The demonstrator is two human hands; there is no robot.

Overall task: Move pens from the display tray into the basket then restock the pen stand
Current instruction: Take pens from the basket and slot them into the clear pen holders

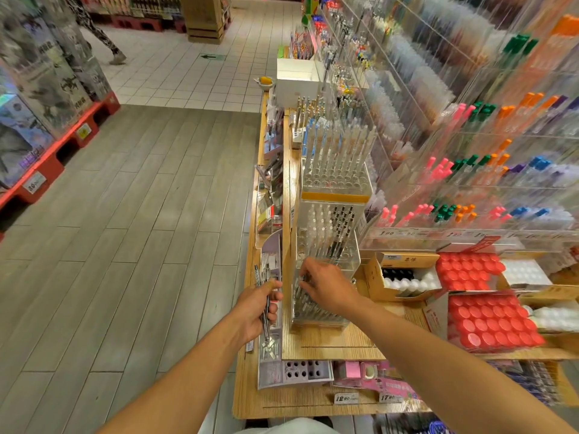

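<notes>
Pens (265,303) within left fingers (273,296)

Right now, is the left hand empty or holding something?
Holding. The left hand curls its grip round a few pens, whose ends stick out above and below the fingers.
</notes>
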